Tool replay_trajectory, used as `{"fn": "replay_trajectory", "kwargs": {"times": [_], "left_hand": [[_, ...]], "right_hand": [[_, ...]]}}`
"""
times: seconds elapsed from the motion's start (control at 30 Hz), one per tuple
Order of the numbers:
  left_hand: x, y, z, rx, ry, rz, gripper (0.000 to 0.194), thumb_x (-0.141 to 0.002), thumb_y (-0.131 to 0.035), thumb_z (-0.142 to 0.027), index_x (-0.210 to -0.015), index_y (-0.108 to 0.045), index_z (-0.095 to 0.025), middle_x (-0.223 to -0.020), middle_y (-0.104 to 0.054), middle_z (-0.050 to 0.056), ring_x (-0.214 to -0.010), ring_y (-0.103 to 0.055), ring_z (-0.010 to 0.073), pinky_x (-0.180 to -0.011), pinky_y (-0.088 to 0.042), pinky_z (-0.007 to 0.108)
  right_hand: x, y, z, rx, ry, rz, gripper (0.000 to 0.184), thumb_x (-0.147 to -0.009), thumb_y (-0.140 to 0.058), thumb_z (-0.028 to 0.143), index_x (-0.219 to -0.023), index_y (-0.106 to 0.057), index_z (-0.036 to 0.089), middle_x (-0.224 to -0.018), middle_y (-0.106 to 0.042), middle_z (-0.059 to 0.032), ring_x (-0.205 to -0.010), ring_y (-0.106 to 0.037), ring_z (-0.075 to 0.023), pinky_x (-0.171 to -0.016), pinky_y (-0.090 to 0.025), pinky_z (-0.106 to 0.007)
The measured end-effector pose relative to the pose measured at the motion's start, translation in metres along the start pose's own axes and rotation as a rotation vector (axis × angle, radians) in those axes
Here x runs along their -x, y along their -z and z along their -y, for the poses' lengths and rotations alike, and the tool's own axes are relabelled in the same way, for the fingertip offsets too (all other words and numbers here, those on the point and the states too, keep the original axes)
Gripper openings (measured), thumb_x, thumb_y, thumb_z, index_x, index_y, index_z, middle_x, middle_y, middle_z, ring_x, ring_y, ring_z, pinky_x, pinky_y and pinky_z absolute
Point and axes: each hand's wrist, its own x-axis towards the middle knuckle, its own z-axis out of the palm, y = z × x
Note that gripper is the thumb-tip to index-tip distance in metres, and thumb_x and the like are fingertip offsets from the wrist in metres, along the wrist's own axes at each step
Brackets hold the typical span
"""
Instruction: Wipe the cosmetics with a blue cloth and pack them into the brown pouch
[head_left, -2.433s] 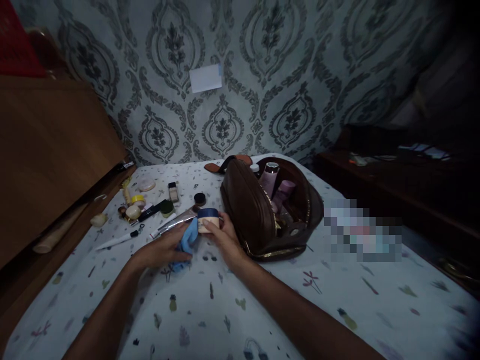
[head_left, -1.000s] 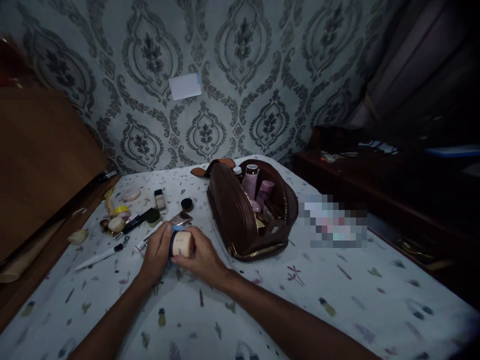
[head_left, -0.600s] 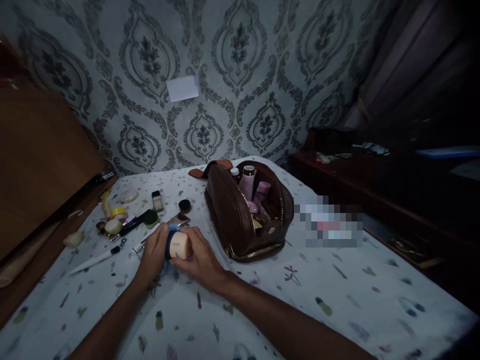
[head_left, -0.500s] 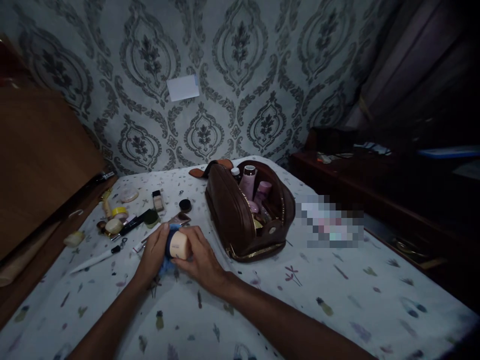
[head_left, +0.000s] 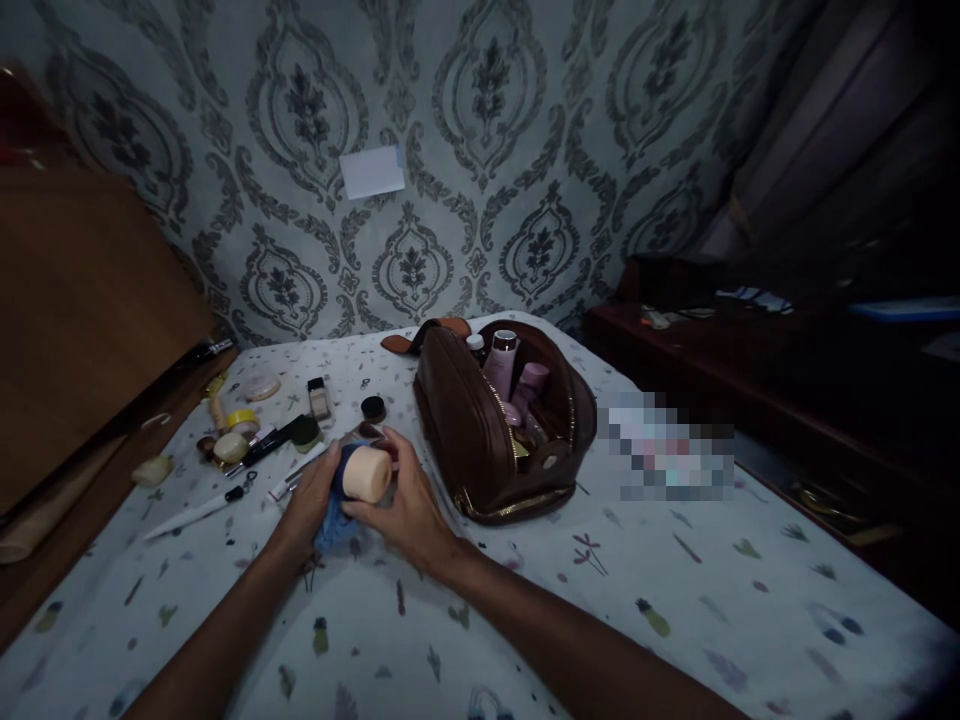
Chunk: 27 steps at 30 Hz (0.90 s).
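Head: jar [head_left: 366,474] sideways, base rightward, right hand [head_left: 414,512] clasping it; left hand [head_left: 309,497] clutching cloth [head_left: 337,528].

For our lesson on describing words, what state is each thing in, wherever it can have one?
Cream jar: tilted, lid on
Blue cloth: crumpled
Brown bag: unzipped, open
Silver-topped pink bottle: capped, inside bag
Small black-topped bottle: capped
Left hand: closed on cloth, against jar
Right hand: gripping jar
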Motion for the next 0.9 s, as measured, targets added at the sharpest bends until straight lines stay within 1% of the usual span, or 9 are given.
{"fn": "replay_trajectory", "kwargs": {"times": [0.03,0.13,0.2,0.4,0.5,0.67,0.73,0.8,0.9], "left_hand": [[0.000,0.000,-0.001,0.001,0.002,0.011,0.064,-0.076,-0.054,-0.078,-0.083,-0.068,-0.016,-0.069,-0.067,0.005,-0.069,-0.064,0.0215,-0.059,-0.052,0.031],[0.001,0.001,0.000,0.037,0.052,0.052,0.060,-0.075,-0.057,-0.076,-0.084,-0.066,-0.018,-0.064,-0.062,0.000,-0.058,-0.058,0.0182,-0.050,-0.048,0.028],[0.002,0.001,0.001,0.053,0.065,0.045,0.059,-0.075,-0.058,-0.074,-0.088,-0.064,-0.018,-0.064,-0.059,-0.002,-0.053,-0.054,0.0154,-0.047,-0.045,0.027],[0.000,0.004,-0.003,-0.065,-0.116,-0.037,0.051,-0.077,-0.062,-0.061,-0.102,-0.063,-0.017,-0.093,-0.069,0.005,-0.086,-0.065,0.0226,-0.078,-0.052,0.033],[0.002,0.007,-0.009,-0.147,-0.173,-0.039,0.046,-0.075,-0.064,-0.053,-0.104,-0.060,-0.018,-0.095,-0.069,0.005,-0.087,-0.065,0.0234,-0.081,-0.052,0.035],[0.009,0.011,-0.008,-0.250,-0.240,0.010,0.039,-0.083,-0.058,-0.052,-0.106,-0.058,-0.020,-0.099,-0.069,0.005,-0.088,-0.065,0.0236,-0.080,-0.051,0.035],[0.010,0.011,-0.006,-0.251,-0.302,0.060,0.040,-0.090,-0.048,-0.052,-0.113,-0.057,-0.020,-0.109,-0.068,0.008,-0.098,-0.065,0.0250,-0.087,-0.051,0.038],[0.010,0.010,-0.004,-0.276,-0.382,0.098,0.044,-0.094,-0.042,-0.051,-0.123,-0.054,-0.020,-0.122,-0.064,0.010,-0.111,-0.061,0.0267,-0.096,-0.048,0.041],[0.009,0.007,0.000,-0.423,-0.507,0.145,0.055,-0.089,-0.054,-0.053,-0.134,-0.050,-0.020,-0.132,-0.058,0.014,-0.121,-0.056,0.0309,-0.103,-0.044,0.047]], "right_hand": [[0.000,0.001,0.001,0.002,-0.030,0.000,0.085,-0.069,-0.082,0.035,-0.141,-0.039,0.018,-0.132,-0.055,-0.0132,-0.120,-0.055,-0.0280,-0.104,-0.043,-0.044],[-0.002,0.002,0.003,0.005,-0.044,0.005,0.048,-0.083,-0.066,0.039,-0.124,-0.053,0.017,-0.120,-0.062,-0.0112,-0.109,-0.059,-0.0257,-0.097,-0.046,-0.042],[-0.003,0.002,0.005,-0.007,-0.048,0.006,0.039,-0.086,-0.061,0.038,-0.118,-0.056,0.016,-0.114,-0.064,-0.0104,-0.105,-0.059,-0.0244,-0.093,-0.047,-0.039],[-0.004,0.000,0.007,-0.045,-0.142,0.014,0.052,-0.070,-0.073,0.027,-0.117,-0.052,0.018,-0.110,-0.064,-0.0067,-0.100,-0.060,-0.0224,-0.088,-0.047,-0.036],[-0.004,0.000,0.005,-0.143,-0.197,0.073,0.065,-0.070,-0.075,0.029,-0.128,-0.047,0.019,-0.109,-0.064,-0.0053,-0.097,-0.062,-0.0207,-0.085,-0.048,-0.035],[-0.006,0.000,0.001,-0.398,-0.220,0.211,0.050,-0.073,-0.076,0.037,-0.118,-0.059,0.021,-0.098,-0.068,-0.0009,-0.089,-0.063,-0.0174,-0.079,-0.048,-0.030],[-0.007,-0.002,-0.001,-0.529,-0.281,0.187,0.050,-0.070,-0.078,0.039,-0.114,-0.060,0.021,-0.096,-0.068,-0.0011,-0.090,-0.064,-0.0178,-0.080,-0.049,-0.030],[-0.009,-0.003,-0.002,-0.654,-0.375,0.101,0.053,-0.066,-0.081,0.043,-0.110,-0.059,0.021,-0.094,-0.068,-0.0012,-0.091,-0.065,-0.0187,-0.078,-0.050,-0.030],[-0.011,-0.004,-0.004,-0.808,-0.496,-0.043,0.057,-0.059,-0.085,0.047,-0.100,-0.056,0.022,-0.089,-0.066,0.0002,-0.087,-0.066,-0.0190,-0.072,-0.052,-0.029]]}}
